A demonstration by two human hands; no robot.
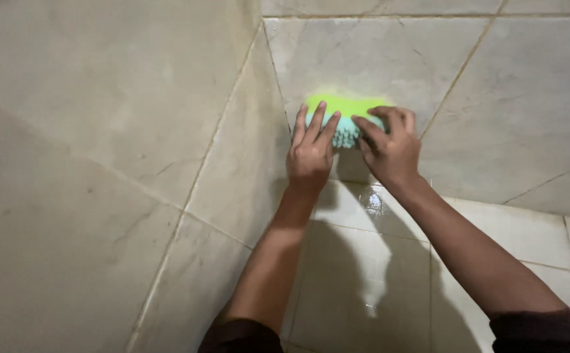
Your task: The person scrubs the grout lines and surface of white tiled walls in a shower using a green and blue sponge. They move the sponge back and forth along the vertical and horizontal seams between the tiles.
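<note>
Against the rear wall tile [389, 52], low down and just beside the corner, a bright green scrub brush [344, 114] is pressed flat, its pale teal bristles showing along the lower edge. Both hands pin it there. The left hand [311, 153] lies with fingers stretched out over the brush's left half, palm pushing rather than gripping. The right hand [393, 147] is curled closed over the right end, fingers hooked across the top — a hold that looks suited to bearing down while steering.

2 hands on 1 small brush suggests pressure matters more than reach. The vertical corner joint [275, 78] runs close to the left hand, so there is little room that way. To the right the wall stays open across a diagonal grout line [458, 75]. Below, the wet floor tiles [363, 261] gleam — the brush sits just above where wall meets floor. The side wall [102, 131] fills the left.
</note>
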